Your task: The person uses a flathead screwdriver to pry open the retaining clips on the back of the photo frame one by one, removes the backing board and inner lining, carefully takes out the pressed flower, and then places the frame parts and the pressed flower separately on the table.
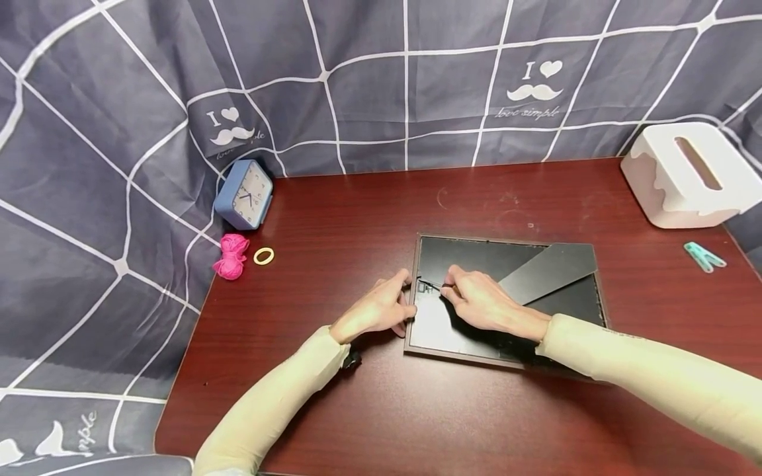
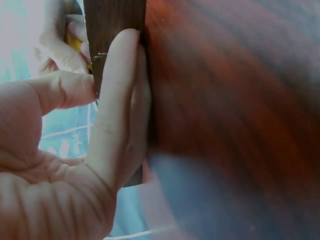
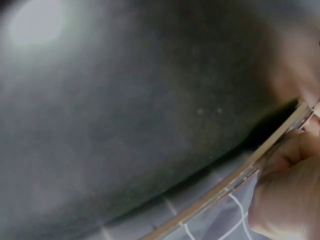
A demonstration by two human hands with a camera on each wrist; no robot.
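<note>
Both hands meet at the left edge of a picture frame [image 1: 506, 301] lying face down at centre of the head view. Left hand [image 1: 378, 311]: fingers straight, laid along the outer edge of the frame's left rail; the left wrist view shows a finger [image 2: 117, 105] flat against dark wood-grain moulding, thumb alongside. Right hand [image 1: 485, 304]: fingertips pinched on a small metal tab [image 1: 430, 285] near that rail, on the backing.

Frame: rectangular, thin dark brown rim, matte black backing board, smooth with a dull sheen. Black easel stand [image 1: 548, 271], a flat tapered strip, angled toward the frame's upper right corner.

Table [image 1: 369, 410]: glossy reddish-brown wood grain, faint scuffs in the upper middle.

Left of frame, upper left: blue rounded-square clock [image 1: 244, 194], pink yarn bundle [image 1: 231, 256], pale yellow ring [image 1: 264, 256]. Upper right: white tissue box [image 1: 690, 175], slotted top, drip-shaped trim. Just below it, teal clip [image 1: 704, 256].

Backdrop: grey cloth [image 1: 369, 86], white grid lines, creased; printed "I", heart, moustache, "love simple".
</note>
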